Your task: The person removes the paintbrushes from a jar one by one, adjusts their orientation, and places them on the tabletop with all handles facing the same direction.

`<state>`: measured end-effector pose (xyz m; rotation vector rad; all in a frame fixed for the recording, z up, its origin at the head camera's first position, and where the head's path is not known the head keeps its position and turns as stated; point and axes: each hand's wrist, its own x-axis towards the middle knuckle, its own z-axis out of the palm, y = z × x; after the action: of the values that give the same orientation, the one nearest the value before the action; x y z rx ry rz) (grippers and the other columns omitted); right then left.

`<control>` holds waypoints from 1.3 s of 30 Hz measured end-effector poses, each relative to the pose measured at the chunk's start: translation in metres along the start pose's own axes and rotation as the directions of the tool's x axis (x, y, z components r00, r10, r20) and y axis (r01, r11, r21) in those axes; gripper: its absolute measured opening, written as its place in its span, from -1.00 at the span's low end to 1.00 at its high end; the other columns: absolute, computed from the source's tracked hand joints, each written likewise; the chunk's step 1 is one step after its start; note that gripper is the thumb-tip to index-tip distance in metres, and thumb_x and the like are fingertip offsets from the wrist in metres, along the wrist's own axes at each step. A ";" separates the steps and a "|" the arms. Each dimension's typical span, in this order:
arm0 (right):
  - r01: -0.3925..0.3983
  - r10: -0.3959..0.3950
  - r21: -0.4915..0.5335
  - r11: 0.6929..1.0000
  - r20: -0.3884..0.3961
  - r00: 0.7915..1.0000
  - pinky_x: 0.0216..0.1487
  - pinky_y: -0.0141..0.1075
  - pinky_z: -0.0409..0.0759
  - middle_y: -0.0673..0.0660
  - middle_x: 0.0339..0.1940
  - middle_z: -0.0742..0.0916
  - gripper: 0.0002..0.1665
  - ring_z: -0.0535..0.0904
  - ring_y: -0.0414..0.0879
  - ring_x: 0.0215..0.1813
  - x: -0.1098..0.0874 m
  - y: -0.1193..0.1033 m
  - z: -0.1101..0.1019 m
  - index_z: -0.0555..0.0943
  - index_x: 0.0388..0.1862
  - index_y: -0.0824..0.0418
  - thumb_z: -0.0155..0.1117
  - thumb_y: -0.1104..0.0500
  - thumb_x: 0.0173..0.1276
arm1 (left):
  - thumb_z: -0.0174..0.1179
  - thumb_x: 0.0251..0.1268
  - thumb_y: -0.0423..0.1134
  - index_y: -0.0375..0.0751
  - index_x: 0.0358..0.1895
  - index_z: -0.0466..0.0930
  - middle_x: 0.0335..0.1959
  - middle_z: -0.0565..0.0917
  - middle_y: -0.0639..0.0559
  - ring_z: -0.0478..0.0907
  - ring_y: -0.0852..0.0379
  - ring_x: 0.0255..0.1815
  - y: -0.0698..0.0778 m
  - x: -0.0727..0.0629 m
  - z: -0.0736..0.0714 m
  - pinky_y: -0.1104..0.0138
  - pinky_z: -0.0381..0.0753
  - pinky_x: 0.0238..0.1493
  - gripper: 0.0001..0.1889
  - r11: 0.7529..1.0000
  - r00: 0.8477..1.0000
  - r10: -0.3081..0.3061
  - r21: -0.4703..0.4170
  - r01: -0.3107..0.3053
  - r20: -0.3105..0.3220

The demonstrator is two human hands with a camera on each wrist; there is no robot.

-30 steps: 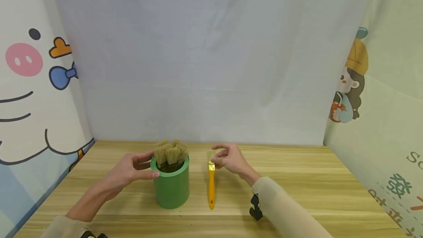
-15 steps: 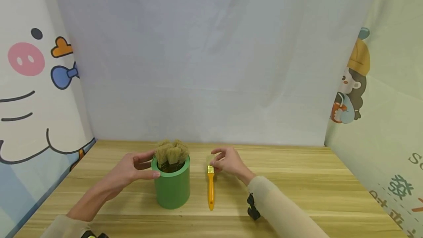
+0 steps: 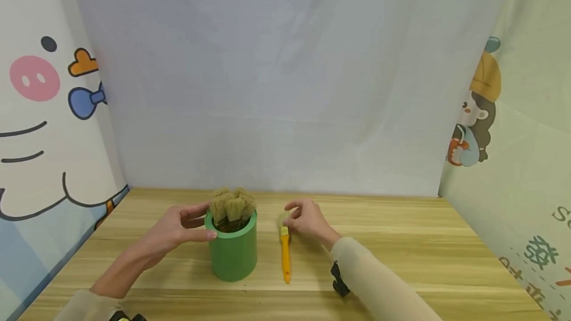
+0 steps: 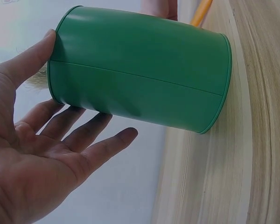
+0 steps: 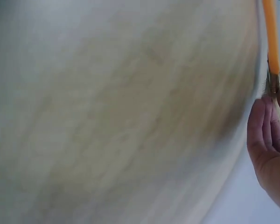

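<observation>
A green cylindrical holder (image 3: pixel 233 256) stands upright on the table, with several brushes, bristles up (image 3: pixel 233 207), inside. My left hand (image 3: pixel 171 227) grips its upper part from the left, thumb at the near rim. In the left wrist view, the fingers (image 4: pixel 88 133) reach along the underside of the holder (image 4: pixel 140 70), and the index-side thumb end meets its rim. To the right of the holder, my right hand (image 3: pixel 310 219) pinches a paintbrush by its pale bristles. The paintbrush's yellow-orange handle (image 3: pixel 286 259) points toward me; its metal ferrule (image 5: pixel 273 80) sits just beyond the fingertips.
The wooden table (image 3: pixel 401 256) extends to both sides of the hands. A pale cloth (image 3: pixel 285 88) hangs behind it, with cartoon-printed sheets (image 3: pixel 35 128) at the left and right edges.
My right hand has come slightly toward me with the paintbrush's bristle end, and the brush looks shorter in the head view. My left hand and the holder look nearly still.
</observation>
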<state>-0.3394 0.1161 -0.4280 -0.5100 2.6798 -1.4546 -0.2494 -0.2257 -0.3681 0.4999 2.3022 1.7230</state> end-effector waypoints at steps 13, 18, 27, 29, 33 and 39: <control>0.012 -0.012 -0.101 0.995 0.005 1.000 -0.17 -0.17 0.72 0.14 -0.32 0.79 -0.60 0.70 -0.05 -0.27 -0.001 0.008 -0.003 0.73 0.10 0.42 0.56 0.34 0.31 | 0.44 0.39 -0.18 -0.44 0.65 0.09 0.62 0.20 -0.36 0.23 -0.42 0.56 0.000 0.001 -0.001 -0.18 0.40 0.42 -0.07 1.000 1.000 0.013 0.014 -0.013 -0.001; 0.021 -0.012 -0.114 0.993 0.079 0.997 -0.13 -0.16 0.70 0.14 -0.24 0.76 -0.50 0.67 -0.05 -0.22 -0.002 0.009 -0.010 0.69 0.21 0.40 0.56 0.30 0.32 | 0.44 0.39 -0.19 -0.44 0.65 0.08 0.62 0.20 -0.37 0.24 -0.43 0.56 0.001 0.001 0.000 -0.17 0.43 0.41 -0.07 1.000 1.000 0.011 0.011 -0.011 0.002; 0.023 0.013 -0.165 0.986 0.217 0.976 -0.01 -0.08 0.63 0.23 0.00 0.70 -0.38 0.60 0.03 -0.07 -0.004 0.008 -0.018 0.66 0.34 0.26 0.56 0.26 0.29 | 0.45 0.38 -0.19 -0.45 0.64 0.11 0.60 0.24 -0.37 0.24 -0.43 0.55 0.000 0.001 0.000 -0.19 0.41 0.42 -0.08 1.000 1.000 0.017 0.020 -0.017 -0.001; 0.029 0.012 -0.175 0.984 0.231 0.973 -0.04 -0.09 0.63 0.22 -0.01 0.70 -0.40 0.59 0.03 -0.09 -0.004 0.008 -0.019 0.68 0.33 0.24 0.56 0.26 0.30 | 0.45 0.38 -0.19 -0.46 0.64 0.11 0.60 0.24 -0.37 0.24 -0.43 0.55 0.000 0.001 0.000 -0.20 0.39 0.42 -0.07 1.000 1.000 0.015 0.023 -0.015 -0.003; 0.033 0.013 -0.187 0.982 0.243 0.970 -0.07 -0.12 0.61 0.20 -0.03 0.69 -0.42 0.57 0.03 -0.10 -0.004 0.009 -0.021 0.69 0.31 0.24 0.56 0.25 0.30 | 0.45 0.37 -0.19 -0.46 0.64 0.11 0.60 0.25 -0.37 0.24 -0.44 0.55 0.000 0.001 0.000 -0.22 0.37 0.43 -0.06 1.000 1.000 0.012 0.024 -0.011 -0.007; 0.033 0.011 -0.187 0.982 0.230 0.973 -0.03 -0.09 0.59 0.21 -0.05 0.68 -0.43 0.56 0.05 -0.08 -0.004 0.010 -0.021 0.70 0.27 0.27 0.58 0.22 0.28 | 0.45 0.37 -0.19 -0.45 0.65 0.10 0.61 0.22 -0.37 0.22 -0.44 0.56 0.001 0.001 0.000 -0.22 0.38 0.43 -0.06 1.000 1.000 0.005 0.019 -0.005 -0.004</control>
<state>-0.3424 0.1397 -0.4247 -0.6609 2.6436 -1.0710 -0.2503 -0.2248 -0.3673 0.5069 2.3236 1.7075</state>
